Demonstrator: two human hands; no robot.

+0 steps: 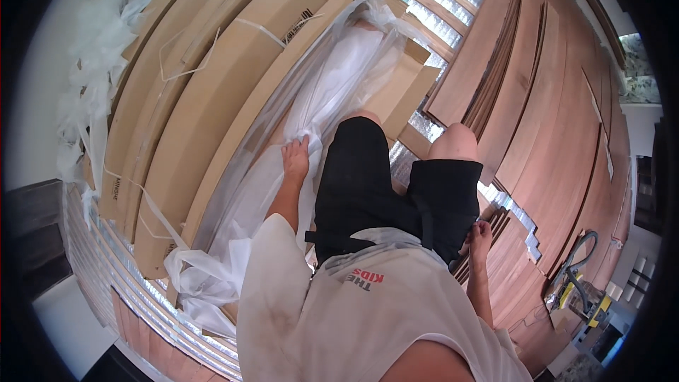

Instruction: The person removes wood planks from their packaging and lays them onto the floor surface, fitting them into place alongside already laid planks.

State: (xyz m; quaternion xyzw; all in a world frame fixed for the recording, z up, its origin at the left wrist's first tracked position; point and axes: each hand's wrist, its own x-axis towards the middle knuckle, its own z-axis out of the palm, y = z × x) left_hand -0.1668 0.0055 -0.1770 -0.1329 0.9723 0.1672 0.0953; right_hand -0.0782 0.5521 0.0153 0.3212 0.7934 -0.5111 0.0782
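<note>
My left hand point(296, 158) grips a gathered fold of white translucent plastic film point(346, 64), its fingers curled into it. The film lines a long opened cardboard box point(263, 95) on my left and covers most of what lies inside. A flap of the box point(403, 95) is folded out beside my knee. My right hand point(481, 236) hangs by the hem of my black shorts point(449, 194), fingers curled in. Whether it holds anything is hidden. Below it lie narrow reddish-brown boards point(501, 221).
Several long closed cardboard boxes point(216, 110) stand in a row at the left. Crumpled film point(209, 276) lies at the near left. Loose wooden planks point(488, 64) are stacked on the laid plank floor point(544, 148) at right. A power saw point(583, 297) sits at the lower right.
</note>
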